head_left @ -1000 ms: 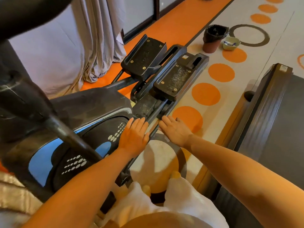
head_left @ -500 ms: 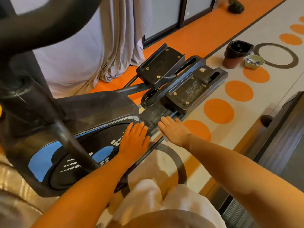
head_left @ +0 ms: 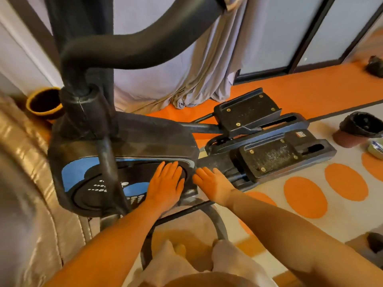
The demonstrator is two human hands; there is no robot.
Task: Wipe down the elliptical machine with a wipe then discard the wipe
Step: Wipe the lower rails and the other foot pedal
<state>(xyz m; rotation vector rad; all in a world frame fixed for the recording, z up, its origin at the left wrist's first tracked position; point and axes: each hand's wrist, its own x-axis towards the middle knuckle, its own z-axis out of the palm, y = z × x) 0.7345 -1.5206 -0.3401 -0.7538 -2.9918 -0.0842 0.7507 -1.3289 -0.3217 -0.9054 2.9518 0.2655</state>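
— Where does the machine lie from your grip?

— My left hand (head_left: 165, 187) presses flat, fingers spread straight, on the black-and-blue plastic flywheel housing of the elliptical machine (head_left: 99, 175). My right hand (head_left: 213, 183) lies flat just beside it, fingers straight, on the dusty black rail (head_left: 215, 162), whose long axis runs away to the right toward the black pedals (head_left: 269, 156). The right is nearer those.

— And the wipe?

— No wipe shows; I cannot tell whether one sits under either palm.

— Changed since a second ago?

— Both hands stay put; my view has lifted, bringing in the padded handlebar (head_left: 128, 46).
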